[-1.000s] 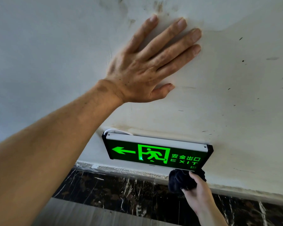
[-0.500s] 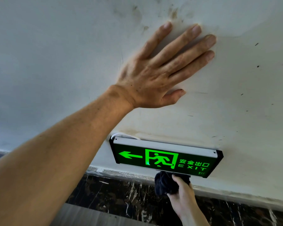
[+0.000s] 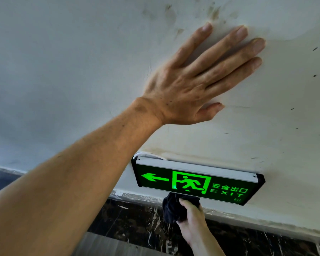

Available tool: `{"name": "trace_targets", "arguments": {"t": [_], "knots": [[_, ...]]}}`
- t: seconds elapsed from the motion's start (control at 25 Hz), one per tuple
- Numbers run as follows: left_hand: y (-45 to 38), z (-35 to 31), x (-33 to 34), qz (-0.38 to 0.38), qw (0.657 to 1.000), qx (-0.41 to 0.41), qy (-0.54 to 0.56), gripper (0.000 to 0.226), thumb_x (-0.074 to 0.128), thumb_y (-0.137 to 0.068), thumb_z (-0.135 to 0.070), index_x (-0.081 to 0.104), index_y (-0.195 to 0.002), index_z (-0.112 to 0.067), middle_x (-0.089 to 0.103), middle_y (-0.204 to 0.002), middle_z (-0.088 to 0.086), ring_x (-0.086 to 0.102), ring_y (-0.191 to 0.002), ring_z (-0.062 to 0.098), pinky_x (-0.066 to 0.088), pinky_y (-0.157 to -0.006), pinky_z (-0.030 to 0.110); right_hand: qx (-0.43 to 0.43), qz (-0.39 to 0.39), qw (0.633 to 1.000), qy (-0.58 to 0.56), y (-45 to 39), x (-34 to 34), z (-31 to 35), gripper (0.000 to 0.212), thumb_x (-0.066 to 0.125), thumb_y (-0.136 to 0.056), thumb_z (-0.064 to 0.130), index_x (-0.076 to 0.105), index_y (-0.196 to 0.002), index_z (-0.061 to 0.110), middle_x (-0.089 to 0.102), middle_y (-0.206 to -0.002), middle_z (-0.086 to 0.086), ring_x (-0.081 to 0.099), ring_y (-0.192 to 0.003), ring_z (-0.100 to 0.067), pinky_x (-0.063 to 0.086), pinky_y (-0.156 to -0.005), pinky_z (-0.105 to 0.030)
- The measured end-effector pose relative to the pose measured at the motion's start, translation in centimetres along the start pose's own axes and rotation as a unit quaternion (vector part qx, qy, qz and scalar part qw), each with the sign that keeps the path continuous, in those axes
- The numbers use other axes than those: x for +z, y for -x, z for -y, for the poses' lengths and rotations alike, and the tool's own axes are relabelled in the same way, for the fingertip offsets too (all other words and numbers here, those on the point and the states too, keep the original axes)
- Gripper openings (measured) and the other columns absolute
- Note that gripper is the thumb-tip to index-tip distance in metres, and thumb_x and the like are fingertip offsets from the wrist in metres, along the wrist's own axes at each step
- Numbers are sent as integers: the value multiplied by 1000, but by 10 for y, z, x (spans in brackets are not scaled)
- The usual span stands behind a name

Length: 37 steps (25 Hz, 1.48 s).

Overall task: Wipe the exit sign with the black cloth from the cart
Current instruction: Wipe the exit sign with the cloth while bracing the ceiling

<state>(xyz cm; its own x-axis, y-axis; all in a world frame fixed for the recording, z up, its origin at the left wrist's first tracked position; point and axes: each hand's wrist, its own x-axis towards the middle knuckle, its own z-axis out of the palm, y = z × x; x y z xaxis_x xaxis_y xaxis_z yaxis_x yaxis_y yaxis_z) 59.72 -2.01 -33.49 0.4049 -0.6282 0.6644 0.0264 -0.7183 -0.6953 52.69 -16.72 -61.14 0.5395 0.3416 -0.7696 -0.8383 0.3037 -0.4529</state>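
Note:
A lit green exit sign (image 3: 196,182) with a black frame and a pale top rail is mounted low on the white wall. My right hand (image 3: 194,220) reaches up from below and grips a bunched black cloth (image 3: 172,209), pressing it against the sign's bottom edge under the running-figure symbol. My left hand (image 3: 194,80) lies flat on the wall above the sign with its fingers spread, holding nothing. Part of the cloth is hidden behind the sign's lower edge.
The white wall (image 3: 63,71) carries dark smudges and specks. A white cable (image 3: 146,156) loops out behind the sign's top left corner. Below runs a dark marble skirting (image 3: 137,218) with white veins, then grey floor (image 3: 103,246).
My right hand with the cloth has slid left along the sign's bottom edge, from under the EXIT lettering to under the running figure. My left hand stays flat on the wall.

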Motion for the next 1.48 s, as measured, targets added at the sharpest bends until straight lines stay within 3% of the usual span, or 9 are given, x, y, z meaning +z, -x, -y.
{"name": "trace_targets", "arguments": {"t": [0.12,0.24,0.44,0.56,0.92,1.04,1.2,1.32,1.48], "knots": [[-1,0,0,-3,1000,-3,2,77,53,-85,-50,39,-151,-12,37,-152,6,33,-141,32,6,-121,51,29,25,998,40,3,18,-11,40,59,-83,-10,54,-118,9,61,-110,-25,58,-97,-41,45,-93,-60],[-1,0,0,-2,1000,-2,3,75,52,-86,-50,41,-149,-12,43,-151,7,35,-140,32,7,-120,50,55,28,995,73,2,37,-26,37,60,-82,-10,57,-111,11,64,-105,-25,62,-91,-41,54,-75,-52],[-1,-1,-1,0,1000,-10,8,69,52,-87,-47,45,-147,-12,50,-149,7,36,-139,32,6,-120,50,78,39,991,98,-5,58,-46,35,60,-79,-11,60,-105,14,67,-97,-24,65,-81,-39,53,-56,-40],[-1,-2,-1,1,1000,-8,-5,72,56,-84,-48,48,-145,-13,52,-148,7,37,-138,32,9,-120,50,75,58,989,113,-9,68,-54,37,58,-78,-12,59,-105,13,68,-91,-23,65,-77,-37,51,-64,-41],[-2,-2,-3,9,1000,-7,-13,74,54,-85,-48,43,-148,-12,47,-151,8,36,-140,33,8,-120,51,117,135,975,131,3,36,-62,50,60,-76,-15,65,-111,20,71,-103,-25,66,-94,-45,54,-79,-57],[-2,-1,-5,8,1000,-6,-23,75,53,-86,-49,39,-151,-12,42,-153,8,35,-141,34,11,-120,52,74,103,988,87,16,10,-55,49,64,-78,-11,63,-114,23,67,-112,-22,64,-98,-44,55,-73,-55],[0,0,-6,10,999,-4,-33,76,52,-89,-47,33,-154,-12,33,-156,8,32,-143,34,14,-118,55,-44,-28,998,-19,37,-34,-21,48,66,-81,-6,55,-118,23,63,-113,-19,64,-94,-40,55,-71,-50],[-1,1,-9,12,999,2,-46,75,51,-91,-45,32,-155,-12,34,-157,9,32,-143,34,18,-116,57,-185,-76,978,-52,59,-59,13,46,65,-88,9,48,-128,26,60,-119,-12,61,-103,-32,51,-84,-47],[1,2,-11,17,999,1,-43,72,49,-93,-44,32,-155,-11,37,-158,10,31,-144,34,20,-115,58,-271,-78,945,-168,78,-64,45,38,54,-93,25,47,-131,28,56,-124,-8,57,-113,-28,49,-88,-45]]}}
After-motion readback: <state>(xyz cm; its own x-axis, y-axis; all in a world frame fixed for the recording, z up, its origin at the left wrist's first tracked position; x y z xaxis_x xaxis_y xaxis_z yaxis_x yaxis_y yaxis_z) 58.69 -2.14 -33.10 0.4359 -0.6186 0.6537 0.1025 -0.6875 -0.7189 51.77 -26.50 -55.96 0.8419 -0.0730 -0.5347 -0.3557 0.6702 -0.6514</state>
